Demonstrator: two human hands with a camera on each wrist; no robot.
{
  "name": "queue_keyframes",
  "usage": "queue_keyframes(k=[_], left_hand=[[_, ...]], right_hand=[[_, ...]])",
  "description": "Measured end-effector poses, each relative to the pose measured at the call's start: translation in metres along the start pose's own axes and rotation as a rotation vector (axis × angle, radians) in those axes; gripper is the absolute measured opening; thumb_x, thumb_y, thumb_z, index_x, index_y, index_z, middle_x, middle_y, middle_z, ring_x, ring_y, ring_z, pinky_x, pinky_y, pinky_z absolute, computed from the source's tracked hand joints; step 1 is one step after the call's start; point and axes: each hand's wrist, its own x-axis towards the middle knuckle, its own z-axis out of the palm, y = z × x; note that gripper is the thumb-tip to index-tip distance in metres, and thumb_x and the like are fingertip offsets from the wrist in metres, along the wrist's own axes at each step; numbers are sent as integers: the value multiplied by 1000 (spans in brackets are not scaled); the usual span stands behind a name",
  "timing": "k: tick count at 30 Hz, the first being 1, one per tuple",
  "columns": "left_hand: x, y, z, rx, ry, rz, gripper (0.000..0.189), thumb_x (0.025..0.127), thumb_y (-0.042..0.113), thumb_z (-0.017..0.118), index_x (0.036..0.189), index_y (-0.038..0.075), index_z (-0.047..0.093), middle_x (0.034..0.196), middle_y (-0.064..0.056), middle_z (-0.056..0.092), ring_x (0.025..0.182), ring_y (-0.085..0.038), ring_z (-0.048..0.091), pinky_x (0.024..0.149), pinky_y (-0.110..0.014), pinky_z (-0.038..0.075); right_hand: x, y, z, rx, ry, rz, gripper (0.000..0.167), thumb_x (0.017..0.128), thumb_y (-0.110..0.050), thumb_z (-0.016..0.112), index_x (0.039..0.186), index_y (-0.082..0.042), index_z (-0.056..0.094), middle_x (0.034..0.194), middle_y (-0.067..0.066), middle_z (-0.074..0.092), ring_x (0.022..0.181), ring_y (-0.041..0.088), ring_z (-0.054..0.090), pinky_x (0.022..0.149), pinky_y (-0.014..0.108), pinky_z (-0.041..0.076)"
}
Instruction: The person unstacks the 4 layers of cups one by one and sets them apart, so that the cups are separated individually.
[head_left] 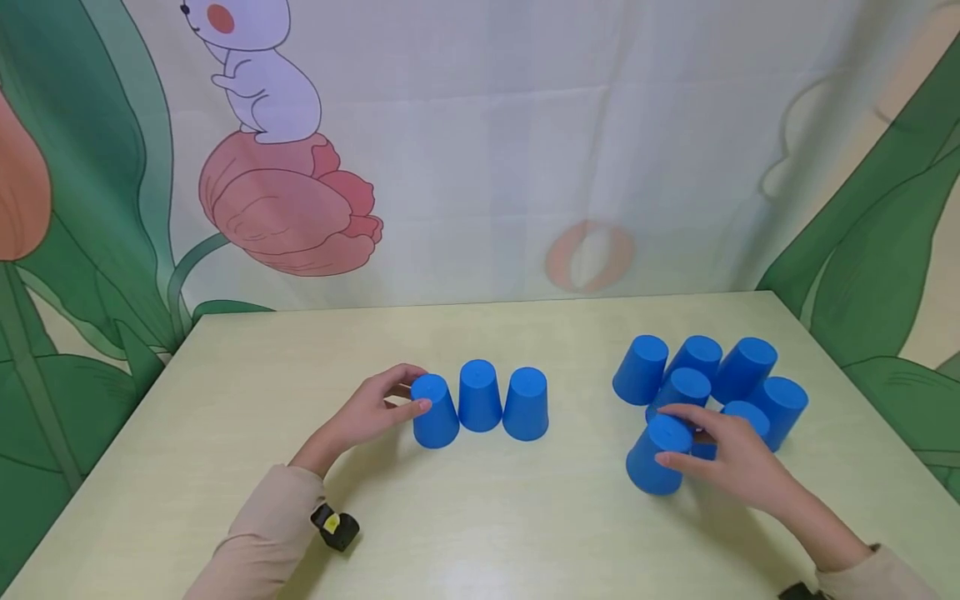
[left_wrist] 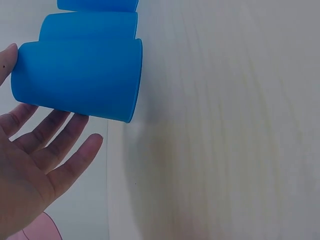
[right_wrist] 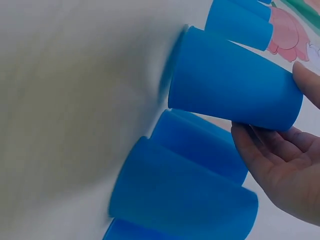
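Observation:
Three upside-down blue plastic cups stand in a row mid-table. My left hand [head_left: 375,406] pinches the leftmost cup [head_left: 435,418] between thumb and fingertips. Beside that one are the middle cup [head_left: 480,400] and the right cup [head_left: 527,408]. My right hand [head_left: 738,462] grips another upside-down blue cup [head_left: 651,460] near its closed end, at the front of a cluster on the right. In the right wrist view this held cup [right_wrist: 230,82] has shadow along its rim; I cannot tell whether it is lifted. Fingers partly hide the cups behind it.
Several more upside-down blue cups, among them a back cup [head_left: 640,372] and a right-hand cup [head_left: 782,410], crowd together on the right of the pale wooden table [head_left: 480,517]. A printed curtain [head_left: 480,167] hangs behind the table's far edge.

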Motion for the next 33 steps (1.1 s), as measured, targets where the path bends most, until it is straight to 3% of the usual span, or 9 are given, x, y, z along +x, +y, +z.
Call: queue_keyframes(k=[8, 18, 26, 33], left_hand=[[0, 2, -2, 5, 1, -12, 46, 86, 29, 63, 123, 6, 49, 116, -12, 56, 105, -31, 53, 82, -43, 47], [0, 2, -1, -7, 15, -38, 45, 85, 28, 65, 121, 6, 50, 114, -11, 57, 105, -30, 53, 83, -44, 47], [0, -1, 2, -23, 27, -45, 45, 84, 30, 66, 119, 7, 51, 113, -10, 57, 104, -29, 53, 83, -44, 47], [0, 2, 3, -29, 28, -64, 45, 84, 30, 66, 120, 7, 51, 113, -10, 57, 105, -29, 53, 84, -45, 46]], right_hand=[[-6, 12, -3, 9, 5, 50, 51, 79, -24, 71, 119, 2, 53, 114, 25, 56, 95, 39, 59, 76, 48, 49], [-8, 14, -7, -26, 23, 52, 52, 79, -21, 72, 119, 4, 52, 116, 30, 54, 95, 42, 58, 75, 48, 49], [-3, 5, -4, -69, 78, -16, 53, 77, -23, 73, 119, 3, 54, 115, 25, 57, 103, 43, 54, 81, 53, 45], [7, -15, 0, -56, 139, -64, 51, 77, -20, 73, 119, 3, 55, 114, 22, 59, 101, 40, 56, 80, 53, 45]])
